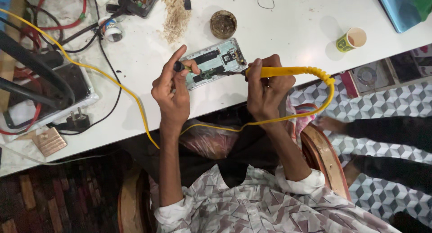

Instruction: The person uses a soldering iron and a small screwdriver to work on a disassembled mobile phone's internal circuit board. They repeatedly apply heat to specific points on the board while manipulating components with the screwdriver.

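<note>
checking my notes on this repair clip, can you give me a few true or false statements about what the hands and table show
1. The right hand grips a yellow-handled soldering iron. True.
2. The left hand lies flat and empty on the table. False: it is raised and pinches a slim dark-handled tool.
3. An opened phone lies on the white table just beyond both hands. True.
4. The paper cup stands between the two hands. False: it stands apart, far off to the right side.
5. The iron's cord is yellow. True.
</note>
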